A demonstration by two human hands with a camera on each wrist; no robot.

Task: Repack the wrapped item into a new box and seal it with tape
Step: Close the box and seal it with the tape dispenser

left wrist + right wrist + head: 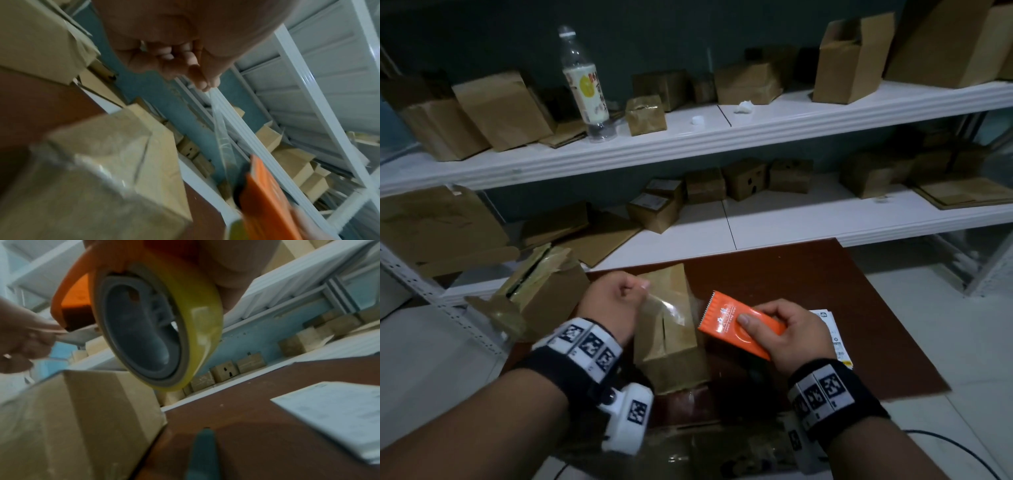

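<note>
A closed brown cardboard box (667,329) stands on the dark red-brown table (825,291), its top flaps meeting at a seam. My right hand (787,334) grips an orange tape dispenser (739,325) just right of the box. The yellowish tape roll (162,318) sits in the dispenser under my palm. My left hand (616,296) pinches the free end of the clear tape strip (671,308), which stretches from the dispenser's toothed edge across the air above the box top. In the left wrist view the tape strip (220,129) runs from my fingertips (205,84) down to the orange dispenser (267,194).
An opened, taped old box (541,287) lies at the table's left edge. White label sheets (835,335) lie right of my right hand. White shelves (722,130) behind the table carry several cardboard boxes and a plastic bottle (585,85). A dark green object (203,452) lies on the table.
</note>
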